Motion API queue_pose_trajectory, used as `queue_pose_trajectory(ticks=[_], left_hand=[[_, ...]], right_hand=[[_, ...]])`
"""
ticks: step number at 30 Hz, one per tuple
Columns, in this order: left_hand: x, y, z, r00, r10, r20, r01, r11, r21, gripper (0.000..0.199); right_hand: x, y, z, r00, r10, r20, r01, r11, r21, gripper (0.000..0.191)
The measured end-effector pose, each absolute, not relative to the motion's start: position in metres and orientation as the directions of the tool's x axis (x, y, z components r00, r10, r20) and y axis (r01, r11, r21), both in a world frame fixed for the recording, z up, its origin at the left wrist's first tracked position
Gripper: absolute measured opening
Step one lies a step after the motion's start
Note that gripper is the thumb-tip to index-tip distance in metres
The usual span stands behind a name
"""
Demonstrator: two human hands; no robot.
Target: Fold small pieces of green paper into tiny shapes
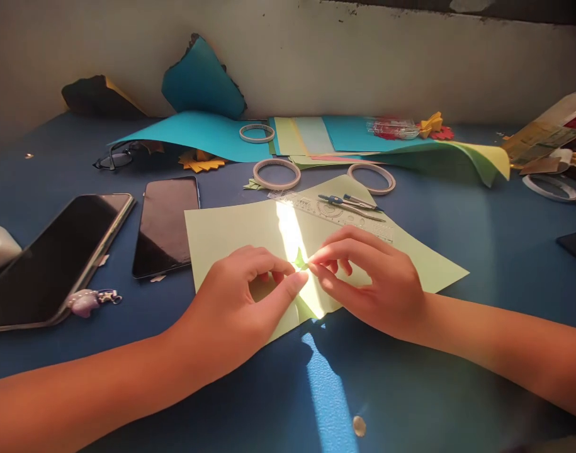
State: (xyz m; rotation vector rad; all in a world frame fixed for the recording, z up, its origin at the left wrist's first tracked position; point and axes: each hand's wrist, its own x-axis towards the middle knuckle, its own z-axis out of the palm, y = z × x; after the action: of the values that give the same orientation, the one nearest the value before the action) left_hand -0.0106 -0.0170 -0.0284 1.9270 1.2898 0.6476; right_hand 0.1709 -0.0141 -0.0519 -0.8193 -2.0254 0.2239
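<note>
Between the fingertips of both hands is a small folded piece of green paper (299, 258), lit by a bright strip of sunlight. My left hand (250, 296) pinches it from the left with thumb and index finger. From the right, my right hand (367, 277) pinches its other edge. Both hands are just over a large pale green sheet of paper (235, 229) lying on the blue table. On that sheet, beyond my right hand, lie a clear plastic ruler (311, 206) and a compass (351, 206).
Two phones (167, 220) (61, 251) lie at the left, with a purple charm (87, 302) beside one. Rolls of tape (277, 162) (371, 167), blue paper sheets (193, 135) and orange folded paper (201, 162) lie behind. A bottle (547, 129) leans at the right.
</note>
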Motion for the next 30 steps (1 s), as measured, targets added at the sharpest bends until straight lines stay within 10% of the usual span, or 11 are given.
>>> queue_pose_trajectory(ticks=[9, 17, 30], left_hand=[[-0.014, -0.015, -0.032, 0.408, 0.905, 0.117, 0.535, -0.341, 0.773, 0.021], [-0.023, 0.001, -0.034, 0.526, 0.831, 0.18, 0.55, -0.495, 0.673, 0.021], [-0.021, 0.0, -0.029, 0.565, 0.817, 0.114, 0.491, -0.444, 0.75, 0.02]], right_hand=[[0.169, -0.019, -0.049, -0.404, 0.634, 0.659, 0.384, 0.772, -0.507, 0.011], [0.175, -0.009, -0.043, -0.372, 0.918, 0.136, 0.364, 0.279, -0.888, 0.015], [0.173, -0.009, -0.044, -0.413, 0.886, 0.213, 0.279, 0.346, -0.896, 0.011]])
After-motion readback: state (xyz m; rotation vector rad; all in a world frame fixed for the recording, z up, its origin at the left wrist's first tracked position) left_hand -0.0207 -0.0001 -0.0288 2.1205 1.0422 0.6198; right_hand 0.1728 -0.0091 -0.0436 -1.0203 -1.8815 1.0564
